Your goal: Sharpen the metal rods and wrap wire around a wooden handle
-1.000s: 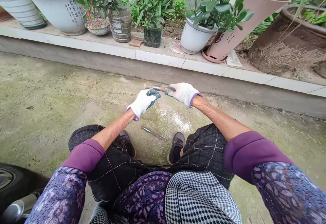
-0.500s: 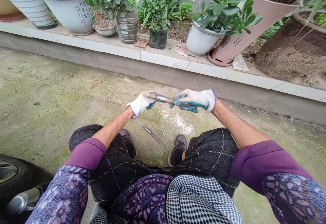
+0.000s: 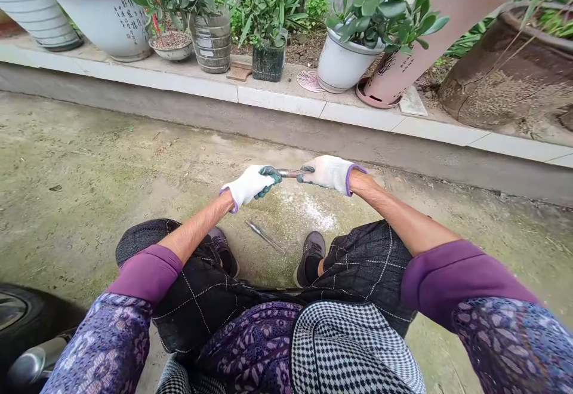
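Note:
Both my hands wear white knit gloves with green-dipped fingers and purple cuffs. My left hand [image 3: 250, 185] and my right hand [image 3: 329, 174] are closed around a short brown rod with a metal band [image 3: 289, 174]. Only a small stretch of it shows between the gloves; the rest is hidden in my grip. Below them, a slim metal tool [image 3: 264, 236] lies on the concrete between my feet, touched by neither hand.
White powder [image 3: 316, 212] is scattered on the mossy concrete ground [image 3: 89, 203]. Ahead runs a tiled kerb [image 3: 277, 101] bearing several potted plants. A dark tyre [image 3: 31, 322] sits at lower left. My knees and shoes lie below my hands.
My right hand has moved left, closer to my left hand, and turned its palm away. Less of the rod shows between the gloves. The tool on the ground stays put.

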Demonstrator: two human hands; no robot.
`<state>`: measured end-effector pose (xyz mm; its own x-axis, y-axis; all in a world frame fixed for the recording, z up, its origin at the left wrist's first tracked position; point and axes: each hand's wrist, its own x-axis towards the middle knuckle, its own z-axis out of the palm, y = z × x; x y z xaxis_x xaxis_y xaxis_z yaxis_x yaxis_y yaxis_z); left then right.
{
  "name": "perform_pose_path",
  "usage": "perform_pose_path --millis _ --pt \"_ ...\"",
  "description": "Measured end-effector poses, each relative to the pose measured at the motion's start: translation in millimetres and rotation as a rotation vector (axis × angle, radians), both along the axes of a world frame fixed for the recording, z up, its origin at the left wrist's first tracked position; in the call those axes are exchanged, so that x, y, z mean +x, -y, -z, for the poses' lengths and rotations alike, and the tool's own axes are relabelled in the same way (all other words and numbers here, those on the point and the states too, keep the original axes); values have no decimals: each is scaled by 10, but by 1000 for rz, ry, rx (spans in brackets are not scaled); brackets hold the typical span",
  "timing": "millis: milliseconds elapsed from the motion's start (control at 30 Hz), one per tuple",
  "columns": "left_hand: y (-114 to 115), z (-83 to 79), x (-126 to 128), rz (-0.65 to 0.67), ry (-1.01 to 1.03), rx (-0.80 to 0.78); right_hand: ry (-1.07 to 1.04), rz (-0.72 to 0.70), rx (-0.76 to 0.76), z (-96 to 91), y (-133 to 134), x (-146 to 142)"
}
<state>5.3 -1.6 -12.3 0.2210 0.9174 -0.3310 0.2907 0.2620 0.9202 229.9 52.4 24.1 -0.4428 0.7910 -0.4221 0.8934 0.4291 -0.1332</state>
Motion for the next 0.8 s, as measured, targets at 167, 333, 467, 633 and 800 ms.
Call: perform_pose_path --millis 167,333,467,633,800 --pt "-29 -71 -10 -182 214 -41 -8 9 65 -19 -16 -135" --pt "-60 -117 -38 -256 345 -150 19 -57 58 -69 65 -322" --pt "-7 -110 -37 -212 339 -99 -67 -8 88 -73 -6 -313" --pt "43 -90 -35 -216 332 -20 -312 78 17 -104 -74 -215" --pt "45 -58 -15 -197 353 8 -438 286 -100 -149 -28 -228"
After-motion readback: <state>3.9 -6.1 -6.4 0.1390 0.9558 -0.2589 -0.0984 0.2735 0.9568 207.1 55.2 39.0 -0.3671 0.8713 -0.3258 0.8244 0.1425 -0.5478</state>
